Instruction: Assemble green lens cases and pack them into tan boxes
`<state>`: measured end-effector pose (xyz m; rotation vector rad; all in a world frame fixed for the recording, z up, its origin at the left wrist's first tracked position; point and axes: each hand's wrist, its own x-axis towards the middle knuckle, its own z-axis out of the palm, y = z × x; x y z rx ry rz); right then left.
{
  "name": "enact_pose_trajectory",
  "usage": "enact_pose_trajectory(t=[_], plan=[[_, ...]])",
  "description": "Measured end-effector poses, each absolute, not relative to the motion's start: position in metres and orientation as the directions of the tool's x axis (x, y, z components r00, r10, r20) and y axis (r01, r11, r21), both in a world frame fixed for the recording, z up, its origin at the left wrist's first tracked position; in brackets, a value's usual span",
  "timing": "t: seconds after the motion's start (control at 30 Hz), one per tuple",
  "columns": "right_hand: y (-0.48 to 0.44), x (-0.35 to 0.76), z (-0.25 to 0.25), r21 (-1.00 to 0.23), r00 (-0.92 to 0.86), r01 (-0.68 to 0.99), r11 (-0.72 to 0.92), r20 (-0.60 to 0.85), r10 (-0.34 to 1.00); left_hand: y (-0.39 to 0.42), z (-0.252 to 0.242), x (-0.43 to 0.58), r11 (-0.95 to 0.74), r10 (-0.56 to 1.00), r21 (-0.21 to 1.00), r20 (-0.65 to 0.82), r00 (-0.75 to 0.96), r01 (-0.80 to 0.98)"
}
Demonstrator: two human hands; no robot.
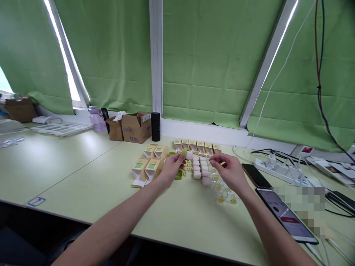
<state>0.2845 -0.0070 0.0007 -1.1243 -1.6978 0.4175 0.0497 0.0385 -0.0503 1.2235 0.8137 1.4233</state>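
Observation:
My left hand (172,168) is closed, pinching a small green piece (184,152) with a pale block (189,155) right beside it; whether the two are joined I cannot tell. To its right, my right hand (227,169) has thumb and fingertips pressed together, and anything between them is too small to make out. Between the hands stand two columns of pinkish-white rounded blocks (196,174). Clear plastic shells with yellow discs (221,200) lie under and in front of my right hand. Small yellow squares (188,166) and a green piece (179,175) lie close to my left hand.
Open cardboard boxes with green labels stand at left (151,167) and in a back row (193,146). Two phones (256,175) and a power strip (277,171) with cables lie right. Brown cartons (137,127), a black cylinder (155,126) and a purple bottle (97,119) stand behind.

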Motion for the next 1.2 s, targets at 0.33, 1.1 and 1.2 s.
enact_pose_trajectory(t=[0.33,1.1,1.2], plan=[[-0.061,0.326,-0.05,-0.009,-0.396,0.859,0.512,0.623,0.674,0.041,-0.053,0.049,-0.226,0.968,0.927,0.249,0.042,-0.3],[-0.004,0.25,-0.005,-0.922,-0.215,-0.285,0.263,0.329,0.92,0.043,-0.051,0.048,-0.233,0.972,0.898,0.229,-0.056,-0.372],[0.014,0.239,-0.009,-0.871,-0.175,-0.475,0.128,0.236,0.956,0.044,-0.051,0.047,-0.246,0.969,0.895,0.238,-0.067,-0.372]])
